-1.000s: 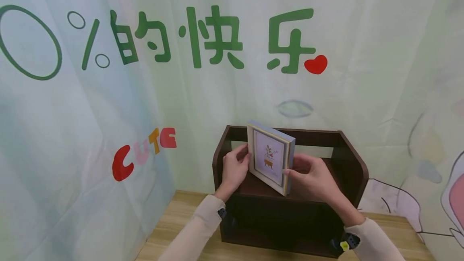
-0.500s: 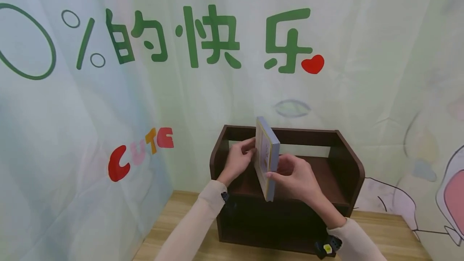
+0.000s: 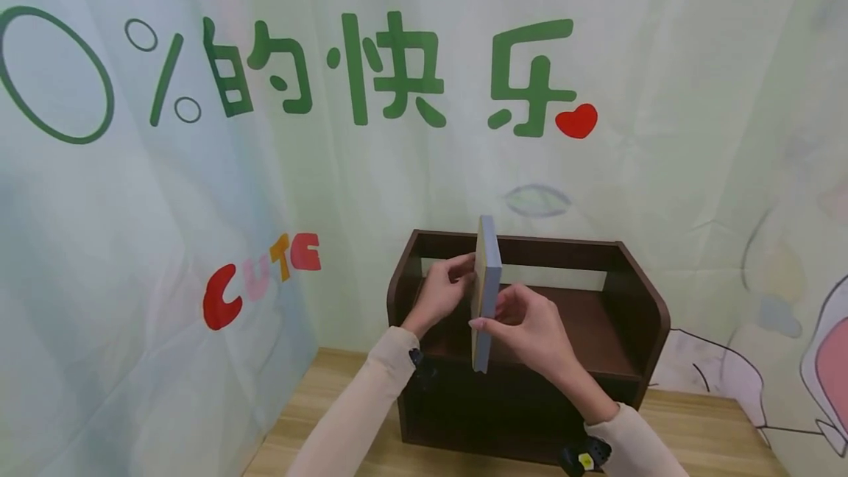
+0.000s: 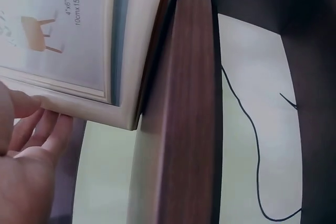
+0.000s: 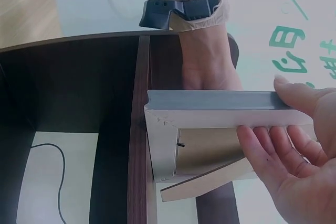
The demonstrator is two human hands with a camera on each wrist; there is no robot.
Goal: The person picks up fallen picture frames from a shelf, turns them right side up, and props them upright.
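Note:
A picture frame (image 3: 488, 263) stands upright over the upper board of a dark brown shelf (image 3: 586, 322), edge-on to me in the head view. My left hand (image 3: 442, 291) pinches its left side, thumb (image 4: 23, 103) on the cream front border and fingers behind. Opposite, my right hand (image 3: 533, 326) holds the near side, with thumb on the grey-blue edge and fingertips on the pale back. The left wrist view shows an insert (image 4: 68, 30) marked 4"x6". A support leg (image 5: 205, 182) angles out from the back in the right wrist view. The frame's lower edge is right at the shelf board.
The small two-tier shelf has side panels (image 3: 645, 300) and a back rail (image 3: 563, 249); its lower compartment (image 3: 503, 411) is dark. It stands on a light wood table (image 3: 311, 403). Behind hangs a pale green curtain (image 3: 371, 182) with green lettering.
The frame has been turned from showing its front to nearly edge-on. My right hand has swung left and nearer with the frame's edge; my left hand has moved slightly right.

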